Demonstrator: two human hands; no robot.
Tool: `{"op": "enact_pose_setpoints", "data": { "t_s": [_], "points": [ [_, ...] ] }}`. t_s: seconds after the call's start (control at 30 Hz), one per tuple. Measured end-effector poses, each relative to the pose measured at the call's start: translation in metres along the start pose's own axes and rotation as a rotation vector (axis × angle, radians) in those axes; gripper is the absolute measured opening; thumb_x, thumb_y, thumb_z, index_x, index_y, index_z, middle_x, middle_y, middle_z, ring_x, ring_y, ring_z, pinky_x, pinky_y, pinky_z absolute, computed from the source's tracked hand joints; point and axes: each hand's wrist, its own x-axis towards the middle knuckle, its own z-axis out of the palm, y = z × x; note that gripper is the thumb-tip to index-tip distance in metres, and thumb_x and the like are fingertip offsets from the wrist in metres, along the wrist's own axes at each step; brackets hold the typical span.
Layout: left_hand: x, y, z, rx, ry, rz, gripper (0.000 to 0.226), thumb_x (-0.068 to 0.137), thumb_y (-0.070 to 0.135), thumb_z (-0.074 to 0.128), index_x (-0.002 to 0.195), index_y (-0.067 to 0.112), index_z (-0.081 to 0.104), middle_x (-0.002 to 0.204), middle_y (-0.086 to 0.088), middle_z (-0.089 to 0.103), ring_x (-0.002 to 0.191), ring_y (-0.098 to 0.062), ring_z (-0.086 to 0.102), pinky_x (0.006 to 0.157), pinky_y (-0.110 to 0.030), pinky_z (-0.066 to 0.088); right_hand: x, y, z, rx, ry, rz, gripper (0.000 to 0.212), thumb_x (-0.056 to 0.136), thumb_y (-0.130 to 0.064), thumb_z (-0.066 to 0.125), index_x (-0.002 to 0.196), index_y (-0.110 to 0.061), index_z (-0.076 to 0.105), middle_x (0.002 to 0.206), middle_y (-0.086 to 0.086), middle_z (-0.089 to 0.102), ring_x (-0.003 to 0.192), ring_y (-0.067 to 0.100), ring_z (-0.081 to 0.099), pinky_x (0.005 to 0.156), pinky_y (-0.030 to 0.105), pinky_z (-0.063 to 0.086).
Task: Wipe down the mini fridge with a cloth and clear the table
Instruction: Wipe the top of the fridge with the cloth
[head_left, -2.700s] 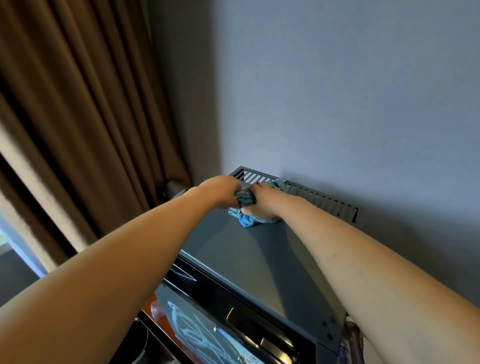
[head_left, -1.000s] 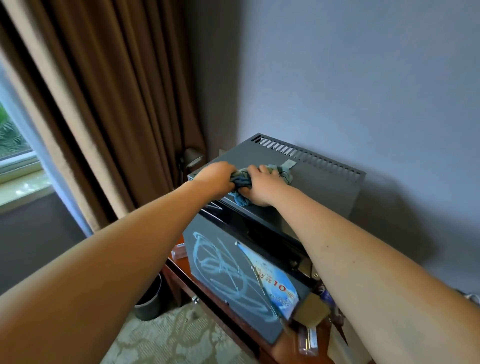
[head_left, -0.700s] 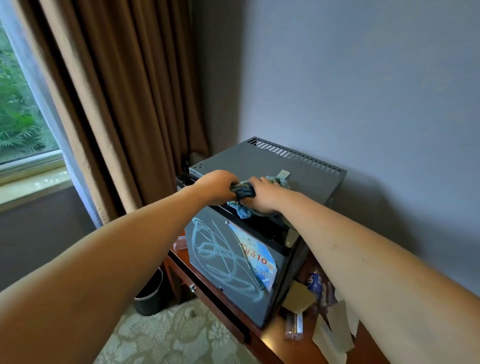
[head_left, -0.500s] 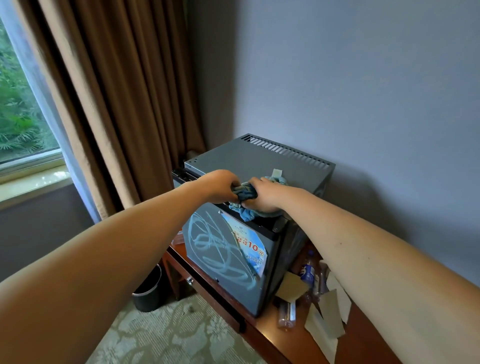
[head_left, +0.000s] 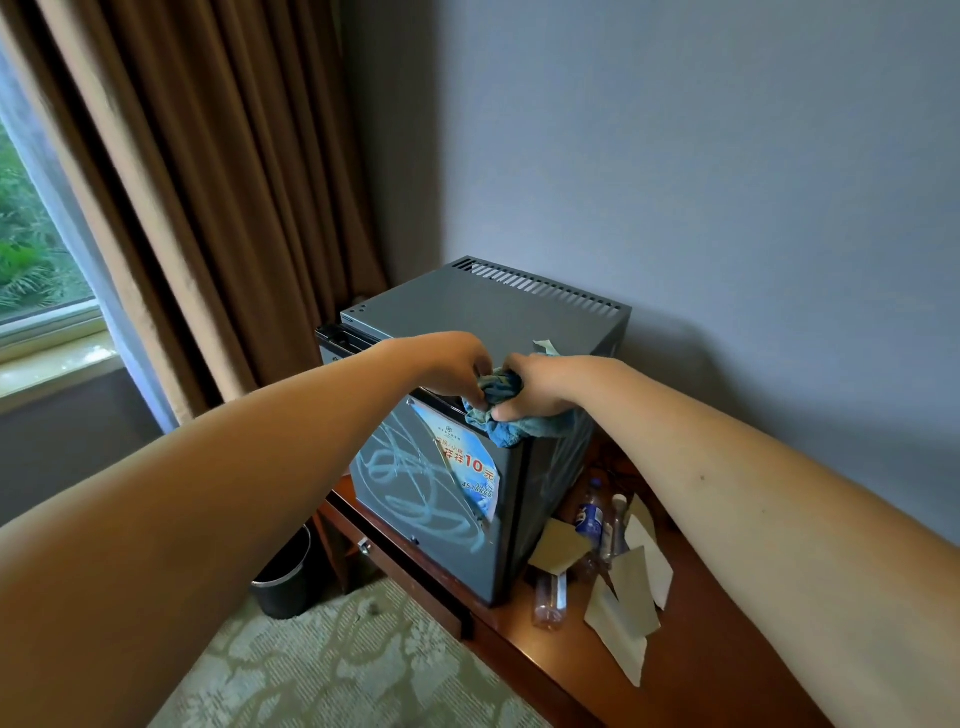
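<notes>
Mini fridge (head_left: 519, 312) stands on the wooden table (head_left: 727, 649); left hand (head_left: 457, 364) and right hand (head_left: 540, 389) both grip the bunched blue cloth (head_left: 501, 421) at its top front edge. Wiping is in hand. Likely next: draw the cloth down the smeared door (head_left: 415, 483).

fridge (head_left: 488, 312): matt grey metal | cloth (head_left: 506, 426): crumpled blue fabric | table (head_left: 691, 654): glossy wood

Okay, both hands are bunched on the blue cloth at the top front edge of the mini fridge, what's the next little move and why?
Probably draw the cloth down over the door of the mini fridge. Both the left hand and the right hand grip it at the top front edge, and the door below shows pale swirled streaks, so that face looks like it needs wiping next.
</notes>
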Motion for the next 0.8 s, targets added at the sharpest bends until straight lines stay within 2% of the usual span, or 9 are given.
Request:
{"op": "enact_pose_setpoints", "data": {
  "t_s": [0.13,0.37,0.47,0.57,0.67,0.8],
  "points": [
    [-0.004,0.004,-0.001,0.027,-0.004,0.01,0.044,0.086,0.043,0.079,0.122,0.021,0.069,0.112,0.003,0.071,0.099,-0.021,0.064,0.09,-0.041,0.054,0.0,-0.006,-0.003,-0.043,-0.004,0.007,0.076,0.085,-0.062,0.067,0.142,-0.022,0.037,0.137,0.009,0.052,0.117,0.031,0.055,0.097,0.049,0.048],
    [-0.004,-0.006,-0.001,0.04,0.024,-0.008,0.046,0.087,0.042,0.077,0.126,0.02,0.068,0.117,0.003,0.069,0.098,-0.02,0.063,0.079,-0.032,0.048,0.008,-0.013,0.0,-0.094,0.07,-0.042,0.07,0.086,-0.059,0.066,0.14,-0.023,0.041,0.131,0.009,0.054,0.109,0.031,0.059,0.092,0.046,0.051],
    [-0.005,-0.016,-0.002,0.054,0.026,-0.02,0.044,0.088,0.041,0.077,0.126,0.019,0.068,0.117,0.002,0.069,0.098,-0.02,0.062,0.078,-0.032,0.046,0.015,-0.02,0.0,-0.121,0.093,-0.053,0.07,0.087,-0.062,0.064,0.141,-0.024,0.04,0.13,0.01,0.051,0.108,0.032,0.059,0.092,0.047,0.051],
    [-0.005,-0.027,-0.002,0.069,0.027,-0.031,0.043,0.089,0.041,0.075,0.126,0.02,0.068,0.117,0.002,0.069,0.097,-0.019,0.062,0.079,-0.032,0.048,0.022,-0.027,0.001,-0.141,0.136,-0.065,0.068,0.089,-0.063,0.061,0.141,-0.024,0.04,0.129,0.009,0.051,0.108,0.033,0.059,0.085,0.045,0.049],
    [-0.005,-0.04,-0.003,0.082,0.038,-0.063,0.043,0.089,0.041,0.075,0.126,0.02,0.067,0.118,0.002,0.069,0.099,-0.02,0.063,0.087,-0.04,0.055,0.032,-0.038,0.003,-0.151,0.166,-0.079,0.068,0.091,-0.062,0.058,0.143,-0.023,0.038,0.133,0.011,0.048,0.116,0.035,0.056,0.08,0.043,0.045],
    [-0.008,-0.061,-0.006,0.078,0.056,-0.105,0.039,0.09,0.039,0.074,0.123,0.02,0.069,0.115,0.002,0.069,0.095,-0.02,0.062,0.085,-0.039,0.055,0.047,-0.053,0.003,-0.146,0.197,-0.107,0.066,0.095,-0.061,0.054,0.146,-0.022,0.036,0.139,0.013,0.045,0.126,0.038,0.05,0.084,0.044,0.042]
  ]
}}
